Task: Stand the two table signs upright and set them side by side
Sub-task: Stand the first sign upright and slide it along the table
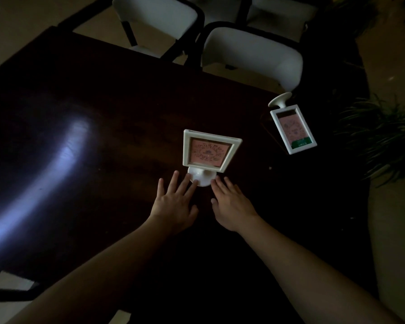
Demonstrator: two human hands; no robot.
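We had one table sign (pixel 209 150) upright on the dark table (pixel 103 136), about centre of view, on its round white base (pixel 202 177). Left hand (pixel 173 204) lay flat, fingers spread, fingertips (pixel 195 182) touching the base at its 8 o'clock edge. Right hand (pixel 232 204) lay flat too, fingers close together, tips at the base's 4 o'clock edge. Neither hand gripped anything.

Second sign (pixel 292 128) lay flat on its back at 2 o'clock from the first, well apart, near the table edge, its base (pixel 279 100) pointing toward the white chair (pixel 250 54).

Our read: first sign done, step in hand was steadying and squaring it. To do that well we needed light, even pressure from both sides of the base, no push on the frame, which looked top-heavy. Then lift away cleanly.

Next call: take the fallen sign by its stem, tip it up, set it just beside the first, faces matched. It lay close to the edge, so pull inward first.
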